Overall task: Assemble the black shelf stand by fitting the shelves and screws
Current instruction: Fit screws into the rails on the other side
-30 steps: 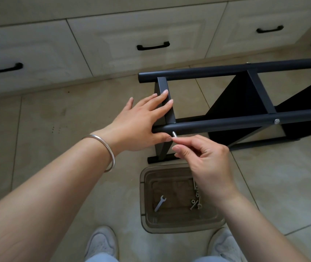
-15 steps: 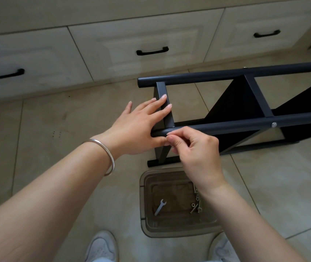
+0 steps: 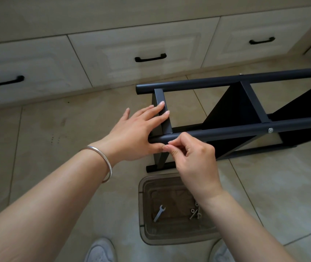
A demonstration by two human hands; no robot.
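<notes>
**Screw going in at the near rail's end**

The black shelf stand lies on its side on the tiled floor, in front of the cream drawers, and the action is at the left end of its near rail. The right hand has thumb and forefinger pinched tight against the rail's underside — presumably on a screw, though the screw itself is hidden behind the fingertips. The left hand lies with fingers straight over the end crossbar, thumb tucked under the rail, steadying the joint.

My read: keep that left hand pressing so the holes stay lined up, start the thread square by fingers alone, and back off if it binds — cross-threading is the risk here. Further right along the rail, a fitted screw head shows the target look. Below the rail, the plastic tray holds the spanner and spare screws, close by for final tightening.
</notes>
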